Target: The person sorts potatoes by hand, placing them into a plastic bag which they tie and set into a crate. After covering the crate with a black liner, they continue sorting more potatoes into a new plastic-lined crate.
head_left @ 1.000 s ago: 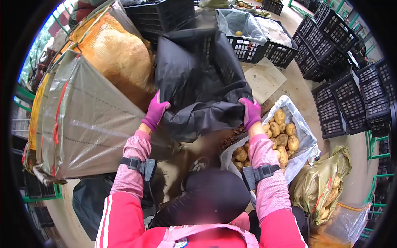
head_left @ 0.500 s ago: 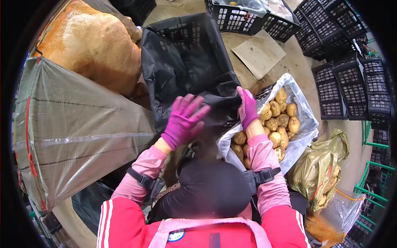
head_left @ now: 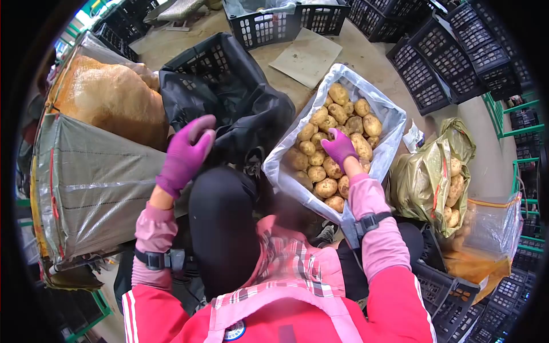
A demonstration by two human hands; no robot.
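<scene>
My right hand (head_left: 341,147), in a pink-purple glove, is over the potatoes (head_left: 333,167) in a crate with a white plastic liner (head_left: 392,128). Its fingers are apart and reach onto the potatoes; no potato is visibly held. My left hand (head_left: 186,151), gloved alike, hovers at the near left side of a black crate lined with black plastic (head_left: 229,97). Its thumb and fingers are apart, with nothing between them. The black liner is bunched over the crate's near right side, and shadow hides part of its inside.
At left stand an orange mesh sack (head_left: 108,103) and a grey woven bag (head_left: 108,188). An olive plastic bag (head_left: 423,177) with potatoes lies at right. Stacked black crates (head_left: 423,68) stand at the back right. Flat cardboard (head_left: 306,56) lies on the floor.
My right hand has left the black liner's edge and moved onto the potatoes. My left hand has drawn back leftwards from the liner. The view has shifted, and the liner is now more bunched.
</scene>
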